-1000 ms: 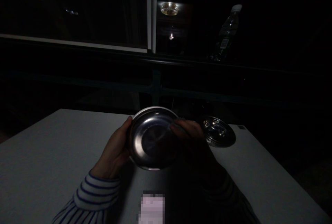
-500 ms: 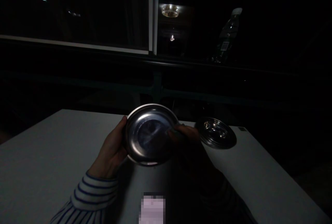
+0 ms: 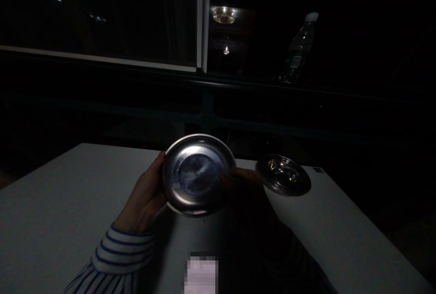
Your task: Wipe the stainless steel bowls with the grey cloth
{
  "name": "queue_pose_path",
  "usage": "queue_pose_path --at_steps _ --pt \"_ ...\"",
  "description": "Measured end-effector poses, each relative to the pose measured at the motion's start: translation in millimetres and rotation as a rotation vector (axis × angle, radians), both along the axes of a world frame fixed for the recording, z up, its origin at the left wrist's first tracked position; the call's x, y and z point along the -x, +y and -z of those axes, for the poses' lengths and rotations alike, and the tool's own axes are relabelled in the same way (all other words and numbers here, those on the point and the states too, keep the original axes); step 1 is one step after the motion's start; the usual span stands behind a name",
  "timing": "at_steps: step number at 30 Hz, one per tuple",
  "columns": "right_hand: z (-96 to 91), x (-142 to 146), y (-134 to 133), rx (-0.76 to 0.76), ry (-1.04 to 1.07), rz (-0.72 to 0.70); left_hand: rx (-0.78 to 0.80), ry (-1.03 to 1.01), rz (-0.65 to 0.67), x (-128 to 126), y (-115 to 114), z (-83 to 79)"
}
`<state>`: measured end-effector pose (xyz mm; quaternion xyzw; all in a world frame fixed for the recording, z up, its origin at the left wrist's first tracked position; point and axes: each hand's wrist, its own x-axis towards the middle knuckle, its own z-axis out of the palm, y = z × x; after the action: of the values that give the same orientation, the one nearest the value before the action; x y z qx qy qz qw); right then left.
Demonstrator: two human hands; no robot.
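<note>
A shiny round metal plate [image 3: 195, 173] is held up over the white table, its hollow side tilted toward me. My left hand [image 3: 150, 194] grips its left rim, thumb on the edge and fingers behind it. My right hand [image 3: 247, 189] is at the plate's right side, in deep shadow. Its fingertips reach over the rim onto the inner face; whether they grip the plate or hold something thin against it is too dark to make out. To the right, a stack of similar metal plates [image 3: 283, 175] lies on the table.
The white table [image 3: 68, 203] spans the foreground, with a small dark label at its far right corner. A pixelated pink rectangle [image 3: 200, 276] lies near the front edge. Behind stand a dark rail, a window frame [image 3: 203, 22] and a plastic bottle [image 3: 299, 49].
The plate has shifted slightly up and left with my left hand. My right hand's fingers have moved a little on the plate's right side. The stack stays put.
</note>
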<state>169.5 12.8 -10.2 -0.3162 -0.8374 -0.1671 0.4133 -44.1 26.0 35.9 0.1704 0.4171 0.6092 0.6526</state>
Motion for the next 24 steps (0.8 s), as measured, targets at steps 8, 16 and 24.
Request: queue_pose_path --at_steps 8,16,24 --pt "-0.6 7.3 -2.7 -0.069 0.022 0.028 -0.017 -0.026 -0.052 -2.7 6.2 10.7" --pt "-0.3 18.1 -8.1 -0.106 -0.083 0.059 -0.057 0.014 -0.118 -3.6 10.1 16.8" --pt "15.9 28.5 -15.9 -0.173 -0.127 0.192 -0.07 0.026 -0.158 -12.6 5.8 14.8"
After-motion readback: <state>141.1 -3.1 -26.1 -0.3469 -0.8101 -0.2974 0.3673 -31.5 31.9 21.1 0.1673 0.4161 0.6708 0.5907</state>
